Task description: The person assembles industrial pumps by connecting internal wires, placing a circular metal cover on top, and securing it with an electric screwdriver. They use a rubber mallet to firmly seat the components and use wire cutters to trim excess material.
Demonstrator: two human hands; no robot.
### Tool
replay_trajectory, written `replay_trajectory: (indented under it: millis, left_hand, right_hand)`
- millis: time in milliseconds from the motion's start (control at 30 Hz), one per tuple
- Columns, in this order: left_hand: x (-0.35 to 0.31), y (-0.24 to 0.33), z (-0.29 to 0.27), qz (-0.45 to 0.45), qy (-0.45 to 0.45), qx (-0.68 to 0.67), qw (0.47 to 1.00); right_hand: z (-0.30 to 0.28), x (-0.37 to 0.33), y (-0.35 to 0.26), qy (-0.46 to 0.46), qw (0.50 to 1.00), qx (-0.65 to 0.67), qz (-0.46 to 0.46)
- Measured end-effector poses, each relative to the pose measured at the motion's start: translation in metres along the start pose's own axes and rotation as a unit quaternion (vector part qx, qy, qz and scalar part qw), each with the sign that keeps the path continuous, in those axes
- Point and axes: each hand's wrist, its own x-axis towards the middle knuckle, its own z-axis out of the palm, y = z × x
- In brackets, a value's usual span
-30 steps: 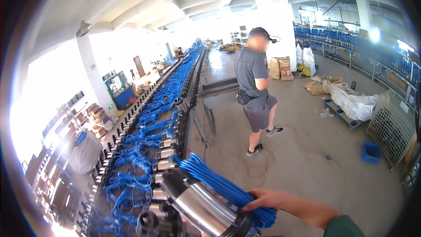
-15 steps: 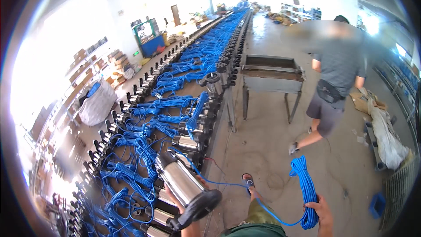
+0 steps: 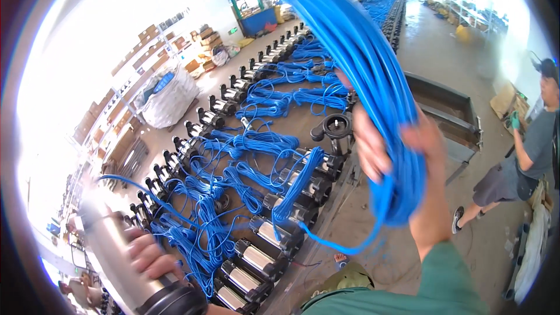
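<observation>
In the lower left, my left hand (image 3: pixel 150 256) wraps round a shiny steel cylindrical pump (image 3: pixel 108 251) with a black end. The pump is tilted and its upper end is smeared by motion. Raised on the right, my right hand (image 3: pixel 430 157) grips a coiled bundle of blue cable (image 3: pixel 356 52), its fingers passing round the strands. A loose length of blue cable (image 3: pixel 344 249) loops down from the bundle toward the left. Another blue strand runs from the pump's upper end. Behind the hands, several similar steel pumps (image 3: pixel 259 259) lie in a row along the bench edge.
Blue cable bundles (image 3: pixel 265 140) cover the long bench, with pumps lining both sides. A dark metal cart (image 3: pixel 449 99) stands right of it. A person (image 3: pixel 534 146) is at the far right. A white sack (image 3: pixel 169 99) and shelves with boxes (image 3: pixel 125 70) stand left.
My right hand has lifted the cable bundle up and closer. My left hand has moved the pump leftward. The view has turned left, and the other person has turned sideways.
</observation>
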Motion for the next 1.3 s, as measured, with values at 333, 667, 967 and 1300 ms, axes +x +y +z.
replay_trajectory:
  millis: [333, 667, 967, 1300]
  left_hand:
    - [0.037, 0.040, -0.045, 0.074, 0.057, 0.200, 0.975]
    - [0.090, -0.001, -0.292, -0.156, 0.369, 0.489, 0.775]
    - [0.254, -0.061, -0.459, -0.390, -0.007, 0.885, 0.254]
    - [0.187, -0.021, -0.407, -0.094, 0.043, 0.948, 0.301]
  right_hand:
    - [-0.138, 0.209, 0.258, 0.090, 0.868, -0.488, -0.024]
    - [-0.202, -0.201, 0.273, 0.165, 0.844, -0.287, 0.423]
    - [-0.293, -0.392, 0.204, 0.349, 0.567, -0.574, 0.477]
    - [-0.280, -0.380, 0.235, 0.253, 0.617, -0.587, 0.459]
